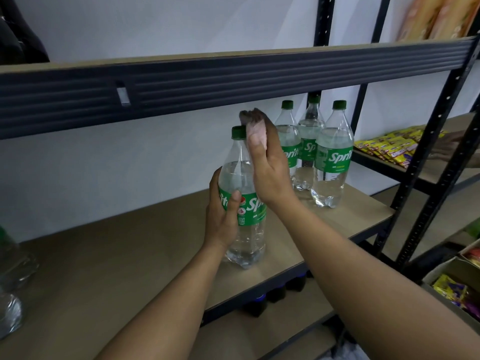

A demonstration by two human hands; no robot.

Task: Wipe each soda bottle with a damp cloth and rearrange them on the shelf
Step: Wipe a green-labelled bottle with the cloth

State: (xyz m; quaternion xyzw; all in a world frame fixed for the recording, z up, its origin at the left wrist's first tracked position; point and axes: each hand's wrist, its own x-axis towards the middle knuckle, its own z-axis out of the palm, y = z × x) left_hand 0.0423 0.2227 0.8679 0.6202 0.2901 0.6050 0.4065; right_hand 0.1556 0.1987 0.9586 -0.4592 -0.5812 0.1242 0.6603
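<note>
Soft, rather dim indoor light; the shelf [104,255] lies in faint shadow, straight edges bow outward, and the left-edge bottles [10,268] blur.

A white wall [130,165] stands behind the shelf [104,268], which is a flat brown board with a dark edge. Above it runs a wide dark beam [233,74] with long ridges, and a second brown board lies on top of it. Black posts [435,136] with rows of small holes stand on the right. Past them is another rack [433,174], set a bit lower, with yellow snack packs [389,148] lying on its board. At the bottom right sits a cardboard box [457,268] with more bright packs in it. High up on the right lie orange bags [436,16]. The wall is bright up high and grey in the shade under the beam.
</note>
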